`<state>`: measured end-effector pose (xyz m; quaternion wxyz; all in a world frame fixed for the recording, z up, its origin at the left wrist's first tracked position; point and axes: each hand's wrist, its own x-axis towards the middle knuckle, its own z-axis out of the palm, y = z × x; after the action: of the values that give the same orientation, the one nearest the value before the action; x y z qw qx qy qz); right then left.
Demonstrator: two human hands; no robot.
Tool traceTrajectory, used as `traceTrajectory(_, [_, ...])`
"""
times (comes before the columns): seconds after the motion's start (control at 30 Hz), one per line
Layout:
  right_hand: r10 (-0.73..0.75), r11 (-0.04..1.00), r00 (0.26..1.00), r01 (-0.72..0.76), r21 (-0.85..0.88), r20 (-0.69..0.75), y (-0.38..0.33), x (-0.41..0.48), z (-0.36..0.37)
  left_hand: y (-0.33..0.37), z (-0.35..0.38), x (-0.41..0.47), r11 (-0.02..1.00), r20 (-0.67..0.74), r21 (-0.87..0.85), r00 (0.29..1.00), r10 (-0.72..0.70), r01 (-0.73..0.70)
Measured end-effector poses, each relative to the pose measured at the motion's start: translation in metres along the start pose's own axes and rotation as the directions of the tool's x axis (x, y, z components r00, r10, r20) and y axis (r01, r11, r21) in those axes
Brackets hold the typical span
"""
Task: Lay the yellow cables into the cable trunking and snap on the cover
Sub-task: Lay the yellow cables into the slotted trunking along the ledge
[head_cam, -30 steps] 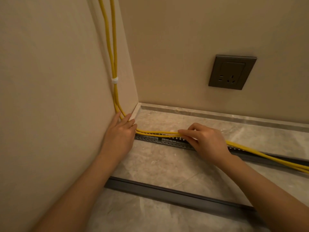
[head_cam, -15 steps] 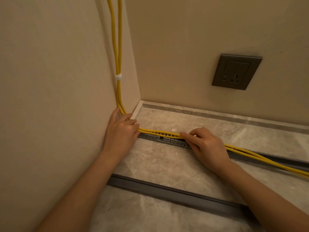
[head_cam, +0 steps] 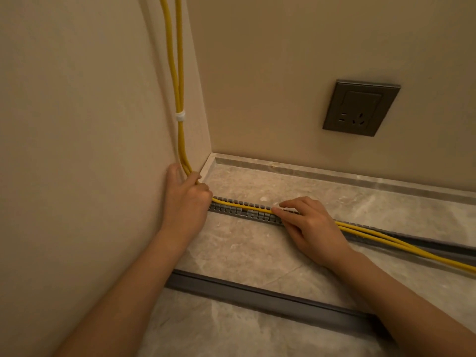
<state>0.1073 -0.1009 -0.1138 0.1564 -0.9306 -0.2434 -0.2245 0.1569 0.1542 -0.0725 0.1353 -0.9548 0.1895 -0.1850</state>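
Two yellow cables (head_cam: 177, 81) run down the left wall, held together by a white tie (head_cam: 180, 116), bend at the floor and run right along the grey slotted trunking (head_cam: 239, 211). My left hand (head_cam: 186, 199) grips the cables at the bend beside the wall, fingers curled round them. My right hand (head_cam: 309, 225) lies over the trunking with its fingertips pressing the cables down between the slotted walls. Between my hands the cables sit in the channel; right of my right hand they ride above it. The grey trunking cover (head_cam: 270, 302) lies loose on the floor nearer to me.
A grey wall socket (head_cam: 360, 107) sits on the back wall above a stone skirting strip (head_cam: 334, 176). The floor is pale marble tile (head_cam: 247, 248). The left wall stands close against my left forearm.
My left hand went from resting flat at the corner to curling round the cables at the bend. The stretch of cable between my hands has sunk into the trunking. My right hand barely moved.
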Motion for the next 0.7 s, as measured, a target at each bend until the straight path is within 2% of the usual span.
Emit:
traceTrajectory(0.07, [0.022,0.999,1.000,-0.022,-0.022,-0.001,-0.002,0.001,0.000,0.004,0.001,-0.005,0.999,-0.003,0.035,1.000,0.027,-0.027])
traceTrajectory(0.17, [0.049,0.989,0.999,-0.047,-0.137,0.007,-0.005,-0.002,-0.001,0.012,0.001,-0.012,0.998,0.082,0.069,0.997,-0.006,0.000])
traceTrajectory(0.33, [0.157,0.949,0.965,-0.089,-0.302,0.210,-0.014,-0.013,0.000,0.020,-0.001,-0.013,0.993,0.151,0.116,0.988,-0.041,0.023])
traceTrajectory(0.43, [0.184,0.954,0.945,-0.106,-0.279,0.271,-0.015,-0.015,-0.001,0.017,-0.002,-0.012,0.990,0.169,0.138,0.985,-0.041,0.017])
traceTrajectory(0.7, [0.189,0.973,0.931,-0.134,-0.188,0.313,-0.003,-0.019,-0.016,0.010,-0.006,-0.017,0.987,0.197,0.160,0.979,-0.045,0.013])
